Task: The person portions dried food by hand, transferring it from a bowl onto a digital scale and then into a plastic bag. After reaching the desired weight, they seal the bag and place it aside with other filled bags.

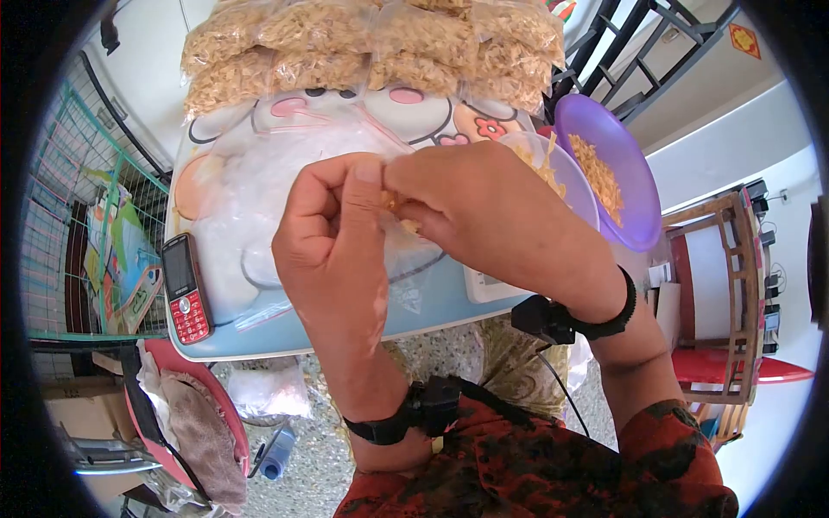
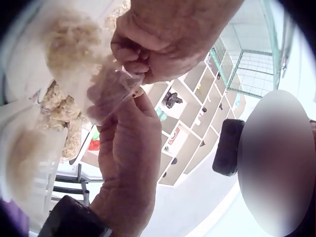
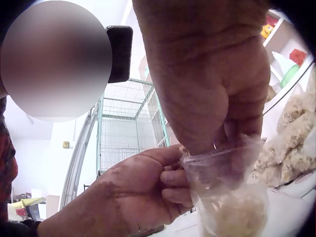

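Both hands meet over the near middle of the table at a clear plastic bag (image 3: 232,207) of pale yellow dried flakes. The left hand (image 1: 332,224) pinches the bag's mouth, its thumb extended and its other fingers curled. The right hand (image 1: 492,203) grips the other side of the mouth; its fingers (image 3: 237,170) show through the clear plastic. In the left wrist view, the bag (image 2: 74,49) hangs beside the two hands, and the fingers of the right hand (image 2: 131,153) lie behind the film. The hands hide most of the bag in the head view.
Several filled bags (image 1: 328,34) line the table's far side. Clear plastic bags (image 1: 250,198) lie left of the hands. A red phone (image 1: 186,289) lies at the left edge. At right are a bowl of flakes (image 1: 587,203), a purple basin (image 1: 635,164) and a white device (image 1: 488,289).
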The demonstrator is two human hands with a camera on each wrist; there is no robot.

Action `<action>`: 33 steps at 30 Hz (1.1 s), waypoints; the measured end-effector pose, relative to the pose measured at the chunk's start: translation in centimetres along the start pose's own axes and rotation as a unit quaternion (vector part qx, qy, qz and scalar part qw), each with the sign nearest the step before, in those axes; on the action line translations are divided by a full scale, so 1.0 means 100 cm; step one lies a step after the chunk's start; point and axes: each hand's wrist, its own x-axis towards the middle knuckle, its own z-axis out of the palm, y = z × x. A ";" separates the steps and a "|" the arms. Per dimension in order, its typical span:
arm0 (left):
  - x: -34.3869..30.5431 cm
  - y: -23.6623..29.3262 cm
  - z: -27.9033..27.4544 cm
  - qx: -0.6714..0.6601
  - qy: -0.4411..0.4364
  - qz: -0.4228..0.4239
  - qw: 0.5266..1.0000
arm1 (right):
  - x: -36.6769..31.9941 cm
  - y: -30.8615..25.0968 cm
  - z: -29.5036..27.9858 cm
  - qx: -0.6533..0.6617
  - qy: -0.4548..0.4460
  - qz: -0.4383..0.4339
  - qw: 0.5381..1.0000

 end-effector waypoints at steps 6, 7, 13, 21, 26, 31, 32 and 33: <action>0.005 0.002 -0.009 0.030 0.068 -0.033 0.997 | -0.011 -0.012 -0.004 0.127 0.113 0.017 0.985; 0.005 0.002 -0.010 0.031 0.073 -0.033 0.996 | -0.014 -0.012 -0.008 0.127 0.129 0.015 0.983; 0.005 0.004 -0.013 0.038 0.078 -0.016 0.996 | -0.016 -0.007 -0.035 0.072 0.169 0.103 0.978; 0.006 0.003 -0.014 0.002 0.070 -0.027 0.997 | -0.020 -0.004 -0.021 0.056 0.122 0.022 0.991; 0.005 0.004 -0.012 0.000 0.050 -0.023 0.998 | -0.031 -0.015 -0.014 0.020 -0.054 -0.024 0.998; 0.003 0.005 -0.012 0.017 0.027 -0.025 0.999 | -0.026 -0.019 0.004 -0.033 -0.085 -0.008 0.996; 0.002 0.007 -0.012 0.011 0.023 -0.031 0.999 | -0.023 -0.022 0.006 -0.046 -0.088 0.008 0.995; 0.002 0.009 -0.011 0.005 0.017 -0.037 0.999 | -0.020 -0.022 0.008 -0.053 -0.088 0.007 0.995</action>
